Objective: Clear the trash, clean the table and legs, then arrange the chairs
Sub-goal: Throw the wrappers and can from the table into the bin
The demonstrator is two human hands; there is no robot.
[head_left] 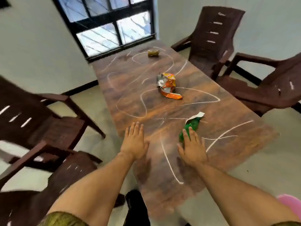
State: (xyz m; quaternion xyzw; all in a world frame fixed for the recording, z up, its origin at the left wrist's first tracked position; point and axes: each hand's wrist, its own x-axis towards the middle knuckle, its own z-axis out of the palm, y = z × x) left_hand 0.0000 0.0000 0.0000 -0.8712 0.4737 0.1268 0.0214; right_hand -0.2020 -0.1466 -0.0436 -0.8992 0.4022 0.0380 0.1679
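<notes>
Both hands hovered flat over the desk [219, 144], fingers spread: the left hand [134, 142] empty, the right hand [193, 147] touching the green wrapper [190, 126]. Beyond it lay an orange wrapper [167, 85] and a sponge [153, 53]. Chairs [211, 39] flanked the desk.

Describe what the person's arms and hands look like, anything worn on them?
Both forearms are bare from above the elbow down. The left hand and right hand wear no gloves, and no rings, watch or bracelets are visible. At the bottom edge, short sleeves in an olive-mustard patterned fabric show on the left sleeve and right sleeve. No other markings are visible.
</notes>
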